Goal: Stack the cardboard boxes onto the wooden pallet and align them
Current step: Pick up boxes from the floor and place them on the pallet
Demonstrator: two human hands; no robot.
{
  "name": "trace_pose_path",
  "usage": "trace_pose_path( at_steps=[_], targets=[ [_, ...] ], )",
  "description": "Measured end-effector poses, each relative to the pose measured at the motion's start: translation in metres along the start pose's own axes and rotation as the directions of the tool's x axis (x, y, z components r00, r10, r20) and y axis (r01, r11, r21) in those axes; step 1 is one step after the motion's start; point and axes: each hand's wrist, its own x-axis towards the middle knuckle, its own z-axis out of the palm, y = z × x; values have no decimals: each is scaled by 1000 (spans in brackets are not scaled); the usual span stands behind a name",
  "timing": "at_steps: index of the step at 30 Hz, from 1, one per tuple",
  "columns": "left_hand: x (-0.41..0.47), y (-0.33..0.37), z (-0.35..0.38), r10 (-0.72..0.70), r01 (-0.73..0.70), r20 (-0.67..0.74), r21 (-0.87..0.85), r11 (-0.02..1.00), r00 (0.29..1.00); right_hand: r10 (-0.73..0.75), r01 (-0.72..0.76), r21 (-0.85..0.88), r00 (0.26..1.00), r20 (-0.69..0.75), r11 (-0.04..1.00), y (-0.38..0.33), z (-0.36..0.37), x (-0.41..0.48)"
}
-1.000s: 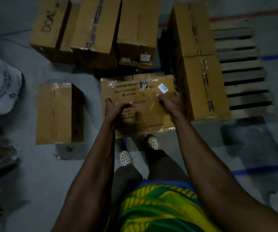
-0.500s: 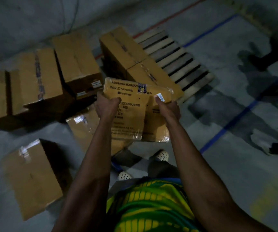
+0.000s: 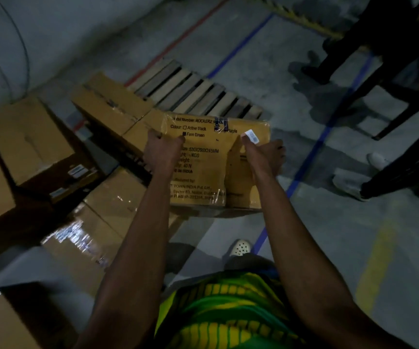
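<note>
Cartons (image 3: 31,139) sit loose on the grey floor (image 3: 329,235) at the far left, one showing white labels on its shadowed end. A film-wrapped carton (image 3: 107,212) lies just right of them, glinting. Behind it, two brown boxes (image 3: 110,104) stand end to end on the left part of the wooden pallet (image 3: 193,94), whose bare slats run off to the right. In the middle, the held box (image 3: 203,170) is up off the floor in front of the pallet's near edge. Its printed face is turned to the camera, with "Fern Green" ticked; whether it touches the nearer pallet box cannot be told. The left grip (image 3: 162,153) is clamped on its upper left edge, fingers curled over the top and thumb on the print. The right grip (image 3: 264,157) is clamped on the upper right part, thumb just below a small white sticker (image 3: 251,136). Below the box a pale perforated shoe (image 3: 240,248) stands beside a blue line (image 3: 304,167). At the far right are the dark-trousered legs (image 3: 405,170) of other people.
</note>
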Motion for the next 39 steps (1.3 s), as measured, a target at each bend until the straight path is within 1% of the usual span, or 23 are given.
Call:
trace_pose_path(
  at_steps=[3,8,13,17,20,22,24,26,28,30,32,33,39],
  targets=[
    [5,32,54,-17,19,52,-24,1000,999,-45,42,-59,997,-61,997,-10,-29,56],
    [13,78,125,-67,88,140,-148,985,988,-110,89,-136,982,-153,987,-32,-71,129],
    [43,104,185,-105,130,170,-141,981,980,-129,98,-163,971,-199,982,-43,-78,191],
    [81,139,238,-93,115,154,-138,984,984,-64,41,-140,984,-164,989,-64,-76,251],
    [136,151,292,-81,114,169,-196,974,982,9,-26,-124,990,-137,992,-85,-71,296],
    [136,190,307,-58,93,219,-153,984,974,59,-74,-117,989,-133,990,-97,-71,322],
    [136,222,318,-29,49,227,-81,996,974,104,-119,-105,985,-140,987,-106,-70,349],
    [145,242,334,-11,17,237,-23,1000,971,136,-152,-107,981,-141,983,-113,-69,373],
    [157,255,352,-25,26,234,-3,1000,972,153,-167,-106,979,-132,980,-118,-68,398],
    [165,262,361,-32,36,229,-14,999,973,138,-151,-110,983,-122,982,-126,-66,411],
    [180,282,393,-39,46,190,-33,998,981,119,-131,-122,988,-100,984,-137,-69,454],
    [182,284,394,-43,50,183,-36,998,982,110,-121,-129,990,-88,984,-140,-68,458],
    [194,329,459,-124,131,57,-131,983,991,-4,9,-197,1000,25,980,-169,-78,552]
  ],
)
